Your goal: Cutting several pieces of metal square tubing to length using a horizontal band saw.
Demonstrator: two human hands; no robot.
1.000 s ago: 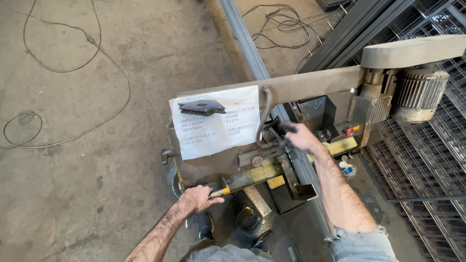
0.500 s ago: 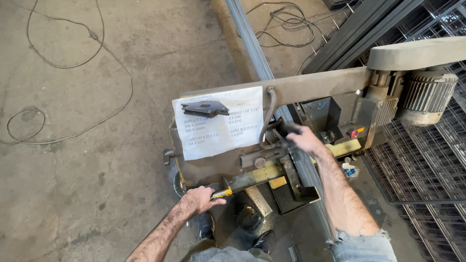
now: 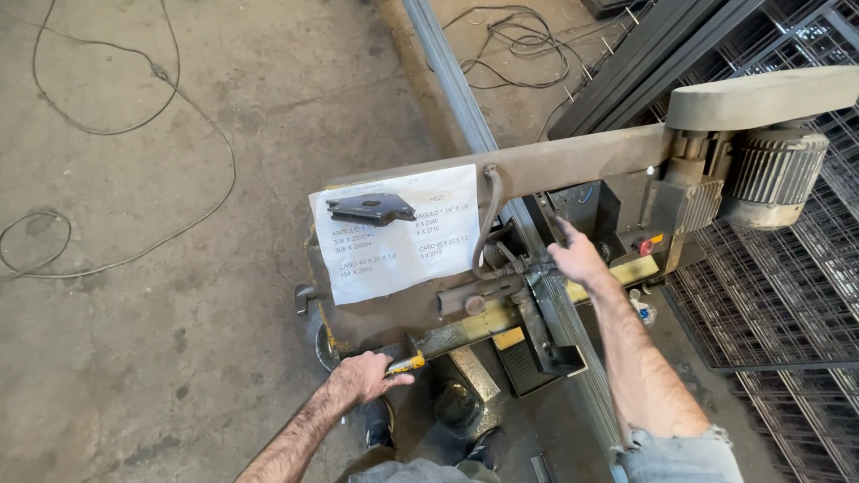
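Left hand (image 3: pixel 362 378) closed around the yellow-tipped handle (image 3: pixel 404 364) at the band saw (image 3: pixel 573 170) front. Right hand (image 3: pixel 577 258) lies open-fingered on the long steel bars (image 3: pixel 546 300) in the vise, close by the blade guide; a slip there could pinch fingers. No containers visible.

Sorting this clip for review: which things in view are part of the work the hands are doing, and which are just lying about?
In use:
- left hand on the yellow-tipped handle
- right hand on the long metal bar
- band saw with its motor
- paper sheet on the saw arm, under a dark metal plate

Lying about:
- cables on the concrete floor
- wire mesh panels
- stacked dark bars
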